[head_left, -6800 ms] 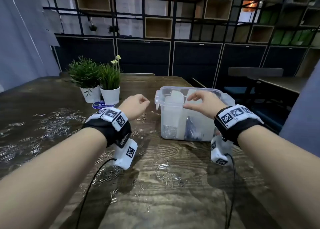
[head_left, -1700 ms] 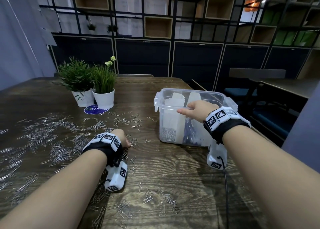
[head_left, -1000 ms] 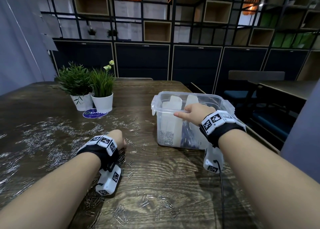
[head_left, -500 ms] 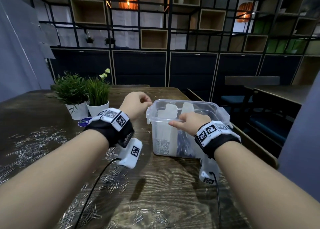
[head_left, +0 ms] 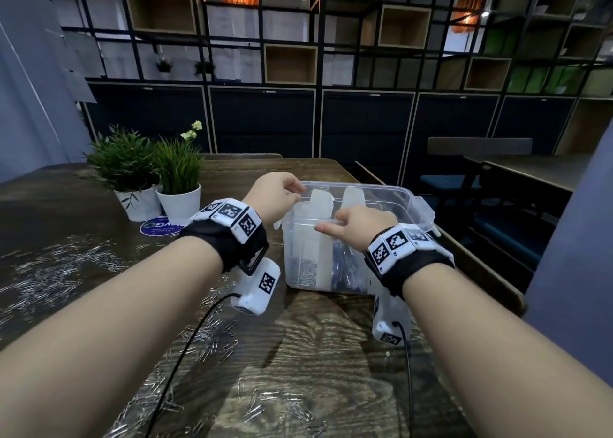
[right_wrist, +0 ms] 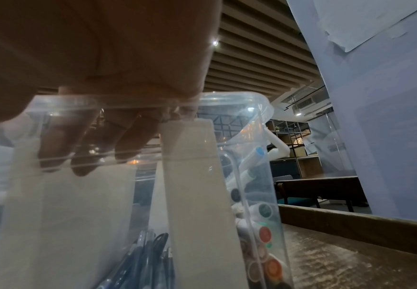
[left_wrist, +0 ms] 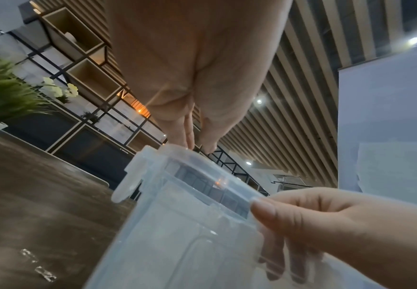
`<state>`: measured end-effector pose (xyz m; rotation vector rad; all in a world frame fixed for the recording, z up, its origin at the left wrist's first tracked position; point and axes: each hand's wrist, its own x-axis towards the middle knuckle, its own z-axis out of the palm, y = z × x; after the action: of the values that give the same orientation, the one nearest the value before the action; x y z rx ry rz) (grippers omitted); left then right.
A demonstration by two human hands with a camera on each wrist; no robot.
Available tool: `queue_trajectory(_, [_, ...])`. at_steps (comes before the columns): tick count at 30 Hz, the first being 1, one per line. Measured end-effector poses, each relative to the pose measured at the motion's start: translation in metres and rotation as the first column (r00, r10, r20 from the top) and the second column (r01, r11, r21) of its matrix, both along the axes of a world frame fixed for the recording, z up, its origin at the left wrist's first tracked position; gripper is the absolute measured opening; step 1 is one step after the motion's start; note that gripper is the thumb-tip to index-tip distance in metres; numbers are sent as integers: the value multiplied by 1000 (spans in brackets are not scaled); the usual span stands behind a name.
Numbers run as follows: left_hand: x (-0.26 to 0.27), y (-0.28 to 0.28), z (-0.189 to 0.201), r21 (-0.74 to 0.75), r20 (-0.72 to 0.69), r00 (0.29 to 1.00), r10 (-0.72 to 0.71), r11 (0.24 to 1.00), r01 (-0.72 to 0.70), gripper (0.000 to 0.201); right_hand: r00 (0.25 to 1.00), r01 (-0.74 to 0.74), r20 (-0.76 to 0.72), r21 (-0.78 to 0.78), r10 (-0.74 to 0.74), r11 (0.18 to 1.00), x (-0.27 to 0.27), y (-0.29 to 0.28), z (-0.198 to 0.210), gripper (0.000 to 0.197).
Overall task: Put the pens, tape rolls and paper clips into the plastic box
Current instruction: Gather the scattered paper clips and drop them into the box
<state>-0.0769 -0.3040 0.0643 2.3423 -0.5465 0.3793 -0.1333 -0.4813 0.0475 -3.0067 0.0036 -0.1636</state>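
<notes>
The clear plastic box (head_left: 408, 202) stands on the wooden table, split by white dividers (head_left: 320, 202). My right hand (head_left: 331, 227) grips its near rim, thumb outside and fingers (right_wrist: 86, 156) hooked inside. My left hand (head_left: 297, 190) hovers over the box's left corner (left_wrist: 167, 154) with fingertips (left_wrist: 190, 140) pinched together; whatever they hold is hidden. Paper clips (head_left: 306, 271) lie in the left compartment, dark pens (right_wrist: 147, 254) in the middle and markers (right_wrist: 264, 234) on the right. Many loose paper clips (head_left: 49, 271) cover the table to the left.
Two potted plants (head_left: 146, 185) in white pots stand at the back left beside a blue round sticker (head_left: 159, 227). More clips (head_left: 265, 404) lie near the front. The table's right edge (head_left: 481, 271) runs close behind the box, with a chair (head_left: 477, 145) beyond.
My left hand rose from the clips on the table and moved right to the box's left corner. My right hand stayed on the box's near rim.
</notes>
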Motion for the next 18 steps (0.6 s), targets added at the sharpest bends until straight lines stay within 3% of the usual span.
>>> queue_trajectory(5, [-6,25,-2,-43,9,995,95,995,-95,12,1000,-5,-11,6,5,1000,-2,0,2,53])
queue_trajectory(8, [-10,56,-15,6,-82,980,184,983,-184,14,1000,-6,-16,5,6,1000,-1,0,1,55])
queue_trajectory(13, [-32,107,-59,339,-336,894,296,924,-178,43,1000,-6,-10,-12,6,1000,0,-1,1,51])
queue_trajectory(18, [-41,125,-80,430,-453,807,378,886,-174,66,1000,-18,-19,-1,18,1000,0,0,4,50])
